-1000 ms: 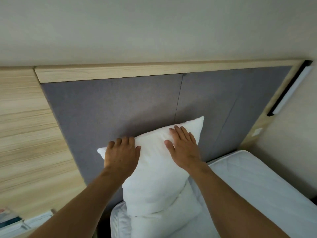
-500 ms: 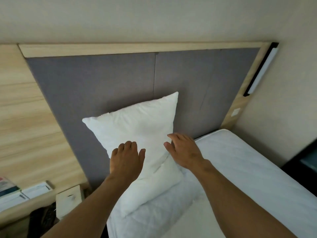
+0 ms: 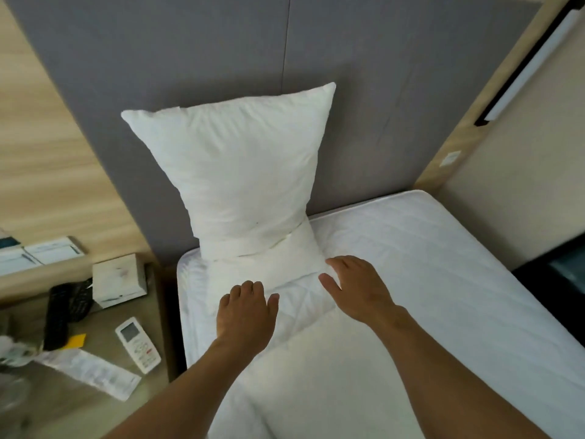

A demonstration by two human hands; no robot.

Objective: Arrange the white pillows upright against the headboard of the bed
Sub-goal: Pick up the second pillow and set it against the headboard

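Note:
A white pillow [image 3: 234, 172] stands upright on the left end of the bed, leaning against the grey padded headboard [image 3: 364, 90]. Its lower flap [image 3: 278, 264] lies folded forward onto the mattress [image 3: 427, 264]. A second white pillow [image 3: 316, 384] lies flat on the mattress between my forearms. My left hand [image 3: 247, 312] hovers palm down just in front of the upright pillow's base, fingers apart, holding nothing. My right hand [image 3: 357, 289] is also open, its fingertips touching the corner of the flap.
Left of the bed a bedside table [image 3: 104, 400] carries a white remote [image 3: 137, 343], a black remote [image 3: 57, 315], a white box [image 3: 118, 280] and a paper slip [image 3: 91, 372]. A wall light [image 3: 531, 64] hangs at the headboard's right edge. A beige wall bounds the bed on the right.
Both hands have slid down off the upright pillow's top to its base near the mattress. The pillow stays leaning on the headboard. My view has tilted down.

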